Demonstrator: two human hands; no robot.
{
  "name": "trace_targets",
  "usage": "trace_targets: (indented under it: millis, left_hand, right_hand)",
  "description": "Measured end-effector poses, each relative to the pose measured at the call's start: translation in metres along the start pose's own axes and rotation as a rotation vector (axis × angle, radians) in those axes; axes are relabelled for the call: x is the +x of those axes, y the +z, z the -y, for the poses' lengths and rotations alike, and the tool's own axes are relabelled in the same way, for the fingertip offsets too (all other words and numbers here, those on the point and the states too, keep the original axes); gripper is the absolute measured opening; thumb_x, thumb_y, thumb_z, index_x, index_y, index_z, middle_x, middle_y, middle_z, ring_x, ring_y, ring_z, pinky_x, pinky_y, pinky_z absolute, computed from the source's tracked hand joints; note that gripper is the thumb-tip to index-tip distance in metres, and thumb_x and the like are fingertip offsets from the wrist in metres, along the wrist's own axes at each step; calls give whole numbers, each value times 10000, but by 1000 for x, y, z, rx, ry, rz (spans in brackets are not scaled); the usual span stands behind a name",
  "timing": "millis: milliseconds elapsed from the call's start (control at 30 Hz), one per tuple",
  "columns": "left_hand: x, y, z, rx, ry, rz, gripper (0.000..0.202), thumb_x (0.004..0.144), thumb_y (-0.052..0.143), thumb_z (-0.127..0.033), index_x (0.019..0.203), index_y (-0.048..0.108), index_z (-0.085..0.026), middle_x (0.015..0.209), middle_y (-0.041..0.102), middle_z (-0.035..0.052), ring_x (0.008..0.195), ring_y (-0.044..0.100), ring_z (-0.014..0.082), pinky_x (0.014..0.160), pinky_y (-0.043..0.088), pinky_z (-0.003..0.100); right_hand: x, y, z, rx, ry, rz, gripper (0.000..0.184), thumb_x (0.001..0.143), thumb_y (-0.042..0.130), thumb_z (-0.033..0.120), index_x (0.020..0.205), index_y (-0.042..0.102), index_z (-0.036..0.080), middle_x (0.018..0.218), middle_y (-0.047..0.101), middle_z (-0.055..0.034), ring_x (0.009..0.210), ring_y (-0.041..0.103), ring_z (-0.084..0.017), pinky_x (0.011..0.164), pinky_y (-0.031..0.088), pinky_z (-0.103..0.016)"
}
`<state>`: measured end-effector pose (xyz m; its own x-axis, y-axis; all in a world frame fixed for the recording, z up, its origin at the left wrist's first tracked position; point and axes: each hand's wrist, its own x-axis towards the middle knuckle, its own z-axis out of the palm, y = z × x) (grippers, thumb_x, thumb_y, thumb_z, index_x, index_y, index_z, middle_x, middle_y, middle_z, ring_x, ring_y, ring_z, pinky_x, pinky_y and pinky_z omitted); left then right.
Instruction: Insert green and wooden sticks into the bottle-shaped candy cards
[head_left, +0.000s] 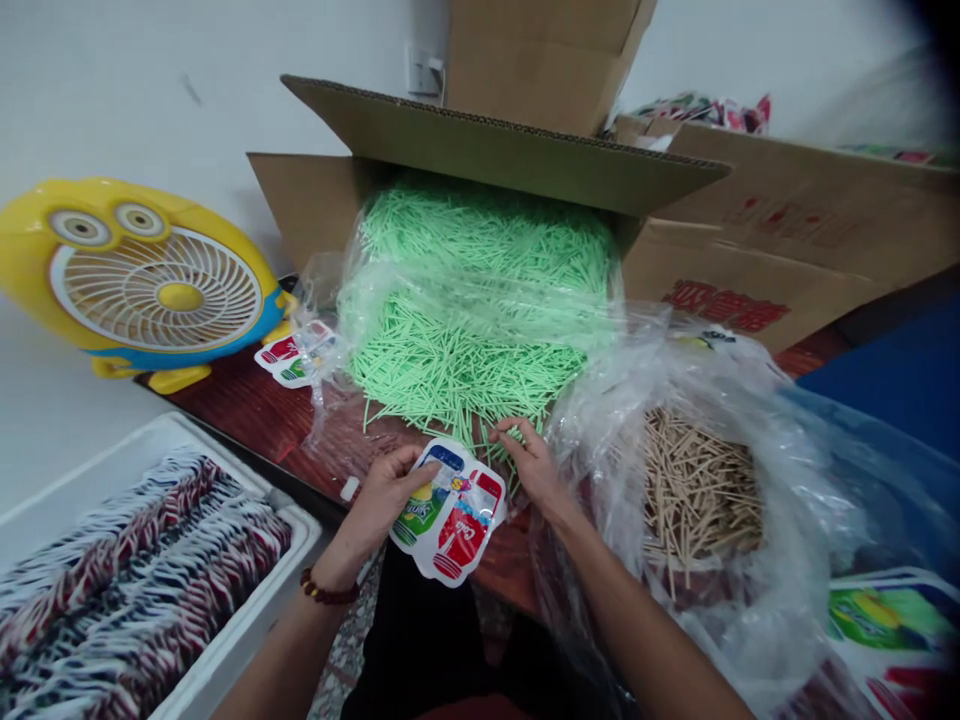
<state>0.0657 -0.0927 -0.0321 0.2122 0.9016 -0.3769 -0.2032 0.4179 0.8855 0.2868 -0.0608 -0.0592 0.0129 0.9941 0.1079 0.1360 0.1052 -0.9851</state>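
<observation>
My left hand [382,495] is closed on a flat printed packet [450,515] shaped like bottles, with green, blue and red panels. It holds the packet above the front edge of the dark red table [247,410]. My right hand [529,460] reaches into the near edge of a heap of green sticks [465,330], its fingers pinched among them. The heap spills out of a tipped cardboard box [480,140] lined with clear plastic.
A clear bag of wooden sticks [697,490] lies right of my right hand. A white tray [225,560] stacked with finished packets stands at lower left. A yellow cartoon fan [142,280] is behind it. More packets [296,355] lie by the box. Cartons [795,230] stand at the right.
</observation>
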Motion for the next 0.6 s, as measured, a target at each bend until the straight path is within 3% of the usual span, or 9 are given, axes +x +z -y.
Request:
trace_targets:
  millis: [200, 400, 533, 600]
  left_hand:
    - [0, -1, 2, -3, 20, -4, 268, 720, 759, -364, 854, 634, -168, 736, 745, 21, 591, 681, 166, 564, 515, 239]
    - [-3, -2, 1, 18, 18, -4, 273, 726, 754, -362, 864, 626, -165, 737, 738, 20, 596, 676, 164, 562, 507, 237]
    - [-6, -3, -1, 28, 21, -22, 259, 719, 759, -355, 807, 613, -160, 704, 722, 5, 570, 655, 142, 546, 493, 218]
    - [-7, -2, -2, 33, 24, -23, 255, 718, 759, -352, 795, 612, -160, 691, 716, -1, 562, 647, 135, 540, 489, 211]
  right_hand:
    - [0, 7, 2, -69, -20, -14, 157, 877, 494, 361, 922, 585, 241, 826, 697, 16, 834, 603, -188, 858, 409, -328]
    - [-3, 17, 2, 12, 23, 68, 211, 850, 548, 396, 963, 628, 236, 862, 710, -4, 855, 628, -187, 850, 434, -328]
    - [1, 12, 2, 97, 14, -27, 209, 837, 568, 406, 903, 660, 230, 884, 717, -5, 869, 628, -191, 877, 437, -340]
    - [2, 8, 2, 54, 1, -7, 216, 834, 577, 415, 899, 681, 238, 907, 719, -2, 894, 627, -197, 906, 432, -356]
